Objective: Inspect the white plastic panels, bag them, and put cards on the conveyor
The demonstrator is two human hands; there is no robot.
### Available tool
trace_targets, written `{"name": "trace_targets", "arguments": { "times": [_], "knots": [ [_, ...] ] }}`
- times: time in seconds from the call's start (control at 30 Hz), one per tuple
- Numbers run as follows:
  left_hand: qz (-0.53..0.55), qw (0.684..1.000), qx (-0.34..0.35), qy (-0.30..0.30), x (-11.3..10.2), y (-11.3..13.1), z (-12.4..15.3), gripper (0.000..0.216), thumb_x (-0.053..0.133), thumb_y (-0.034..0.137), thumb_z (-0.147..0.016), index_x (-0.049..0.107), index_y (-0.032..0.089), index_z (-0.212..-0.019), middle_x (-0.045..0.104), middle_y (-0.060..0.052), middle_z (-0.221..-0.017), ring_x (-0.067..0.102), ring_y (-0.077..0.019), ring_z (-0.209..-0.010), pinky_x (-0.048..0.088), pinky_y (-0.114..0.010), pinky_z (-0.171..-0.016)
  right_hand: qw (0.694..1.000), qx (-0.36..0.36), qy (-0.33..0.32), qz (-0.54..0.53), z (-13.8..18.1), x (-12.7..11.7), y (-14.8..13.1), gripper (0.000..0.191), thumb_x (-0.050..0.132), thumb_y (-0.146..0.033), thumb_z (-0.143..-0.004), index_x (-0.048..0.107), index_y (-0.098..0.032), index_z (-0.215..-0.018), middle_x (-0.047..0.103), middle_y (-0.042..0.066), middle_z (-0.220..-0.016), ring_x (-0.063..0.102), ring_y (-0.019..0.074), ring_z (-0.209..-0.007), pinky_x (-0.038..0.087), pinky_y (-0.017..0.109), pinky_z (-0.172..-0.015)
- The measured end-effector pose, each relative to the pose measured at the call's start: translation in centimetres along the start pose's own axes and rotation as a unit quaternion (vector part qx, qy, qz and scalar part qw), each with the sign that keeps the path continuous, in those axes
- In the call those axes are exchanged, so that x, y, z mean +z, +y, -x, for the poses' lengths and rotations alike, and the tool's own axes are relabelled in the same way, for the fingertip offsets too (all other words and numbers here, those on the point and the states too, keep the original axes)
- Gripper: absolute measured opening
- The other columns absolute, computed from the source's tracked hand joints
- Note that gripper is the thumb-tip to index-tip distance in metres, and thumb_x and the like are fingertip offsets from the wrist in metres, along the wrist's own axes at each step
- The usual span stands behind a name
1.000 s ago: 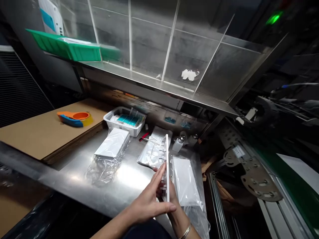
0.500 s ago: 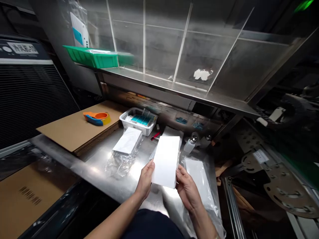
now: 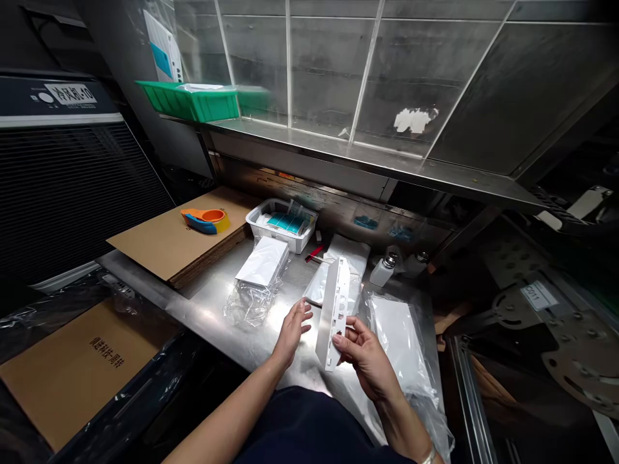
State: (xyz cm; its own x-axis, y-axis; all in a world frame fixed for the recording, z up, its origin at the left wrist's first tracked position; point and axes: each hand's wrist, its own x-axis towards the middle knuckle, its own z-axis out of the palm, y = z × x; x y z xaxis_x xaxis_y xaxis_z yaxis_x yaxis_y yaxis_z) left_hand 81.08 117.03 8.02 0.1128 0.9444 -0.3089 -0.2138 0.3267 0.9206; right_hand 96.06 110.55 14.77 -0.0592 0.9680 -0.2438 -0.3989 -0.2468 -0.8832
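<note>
My right hand [image 3: 363, 354] pinches a long white plastic panel [image 3: 334, 309] by its lower end and holds it tilted on edge above the steel bench [image 3: 217, 303], its ribbed back turned toward me. My left hand [image 3: 293, 328] hovers just left of the panel with fingers spread, off the part. A white panel in a clear bag [image 3: 396, 338] lies right of my right hand. Another bagged white panel [image 3: 261, 267] lies to the left, and a third bag [image 3: 341, 258] sits behind the held panel.
A white bin with teal items [image 3: 283, 225] stands at the back of the bench. An orange and blue tape dispenser [image 3: 206, 220] rests on a cardboard stack [image 3: 169, 241]. A green tray [image 3: 186, 100] sits on the upper shelf. Metal conveyor plates [image 3: 556, 328] are at right.
The panel was held flat in both hands half a second ago. It is now turned on edge in my right hand alone, and my left hand has let go and opened.
</note>
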Motion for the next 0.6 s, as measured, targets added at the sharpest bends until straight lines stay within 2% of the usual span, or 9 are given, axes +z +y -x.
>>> {"name": "trace_targets", "arguments": {
  "times": [0.17, 0.23, 0.3, 0.37, 0.47, 0.6],
  "knots": [
    [-0.010, 1.000, 0.019, -0.014, 0.4, 1.6, 0.6, 0.059, 0.037, 0.059, -0.086, 0.037, 0.025, -0.133, 0.044, -0.013, -0.134, 0.042, -0.0268, -0.123, 0.037, -0.042, -0.095, 1.000, 0.004, -0.019, 0.002, 0.0, 0.4, 0.2, 0.043, 0.077, -0.035, -0.063, 0.058, -0.017, -0.097, 0.061, 0.000, -0.068, 0.052, 0.0104, -0.055, 0.041, 0.020, -0.045],
    [-0.012, 0.997, 0.040, -0.070, 0.9, 2.5, 1.1, 0.063, 0.040, 0.059, -0.085, 0.028, 0.029, -0.139, 0.037, -0.010, -0.141, 0.035, -0.0266, -0.128, 0.033, -0.042, -0.100, 0.999, 0.008, -0.032, 0.006, 0.2, 0.7, 0.5, 0.041, 0.076, -0.035, -0.064, 0.058, -0.017, -0.096, 0.059, 0.000, -0.067, 0.051, 0.0100, -0.054, 0.041, 0.020, -0.046],
    [-0.010, 0.986, 0.070, -0.151, 1.4, 3.6, 1.7, 0.077, 0.051, 0.055, -0.081, 0.013, 0.028, -0.143, 0.033, -0.010, -0.143, 0.033, -0.0267, -0.129, 0.031, -0.040, -0.102, 0.999, 0.008, -0.047, 0.007, 0.4, 0.9, 0.8, 0.038, 0.076, -0.035, -0.065, 0.058, -0.017, -0.093, 0.056, -0.002, -0.065, 0.050, 0.0101, -0.054, 0.042, 0.021, -0.046],
    [-0.004, 0.977, 0.088, -0.195, 1.8, 4.7, 2.1, 0.092, 0.062, 0.045, -0.077, 0.003, 0.025, -0.144, 0.038, -0.012, -0.139, 0.039, -0.0271, -0.125, 0.032, -0.039, -0.102, 0.998, 0.008, -0.059, 0.013, 0.7, 1.1, 1.1, 0.036, 0.076, -0.035, -0.065, 0.057, -0.018, -0.091, 0.054, -0.002, -0.064, 0.050, 0.0104, -0.055, 0.043, 0.022, -0.047],
    [-0.004, 0.982, 0.079, -0.171, 2.1, 5.5, 2.6, 0.092, 0.066, 0.036, -0.075, 0.007, 0.022, -0.144, 0.047, -0.013, -0.129, 0.046, -0.0278, -0.116, 0.037, -0.040, -0.097, 0.997, 0.006, -0.054, 0.053, 0.7, 0.9, 0.7, 0.036, 0.074, -0.041, -0.066, 0.059, -0.017, -0.090, 0.057, 0.000, -0.068, 0.053, 0.0128, -0.060, 0.045, 0.023, -0.049],
    [-0.030, 0.987, 0.081, -0.137, 2.4, 5.1, 2.9, 0.091, 0.070, 0.034, -0.071, 0.015, 0.023, -0.143, 0.046, -0.013, -0.128, 0.045, -0.0277, -0.116, 0.037, -0.040, -0.097, 0.994, -0.044, 0.035, 0.099, -0.7, 0.7, -1.9, 0.038, 0.067, -0.049, -0.070, 0.063, -0.018, -0.093, 0.061, 0.003, -0.080, 0.056, 0.0165, -0.075, 0.046, 0.023, -0.055]
  ]
}}
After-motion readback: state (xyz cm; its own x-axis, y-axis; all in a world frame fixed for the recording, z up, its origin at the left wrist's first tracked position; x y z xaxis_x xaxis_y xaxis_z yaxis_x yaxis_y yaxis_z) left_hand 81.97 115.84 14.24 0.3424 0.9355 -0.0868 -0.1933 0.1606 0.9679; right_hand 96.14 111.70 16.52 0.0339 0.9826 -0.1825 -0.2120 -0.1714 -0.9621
